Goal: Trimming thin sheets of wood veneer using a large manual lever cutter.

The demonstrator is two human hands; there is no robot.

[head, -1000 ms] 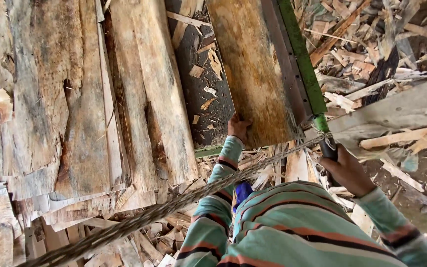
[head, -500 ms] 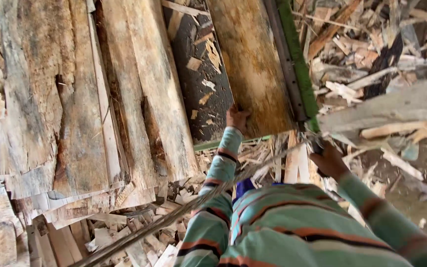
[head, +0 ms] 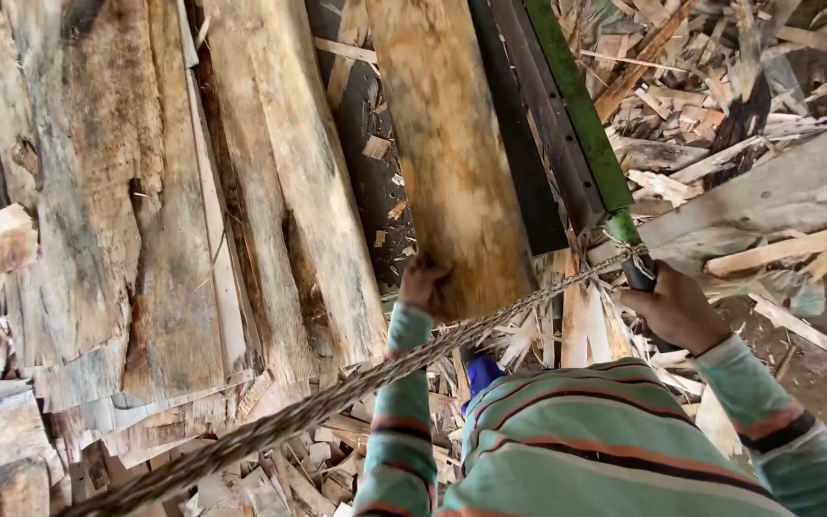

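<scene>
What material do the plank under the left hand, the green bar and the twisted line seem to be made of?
Plank: rough-sawn, unfinished wood, with visible grain and stains.
Green bar: probably painted metal, straight and smooth.
Twisted line: rope or steel cable; the strands show, the material is unclear.

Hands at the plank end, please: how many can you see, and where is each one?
2. The left hand grips the near end of the wooden plank. The right hand holds a dark handle beside the green rail.

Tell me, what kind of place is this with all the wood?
Probably a sawmill or timber yard. Rough-sawn slabs lie side by side, offcuts and splinters litter the ground, and the person's left hand steadies a plank beside a green metal rail.
</scene>
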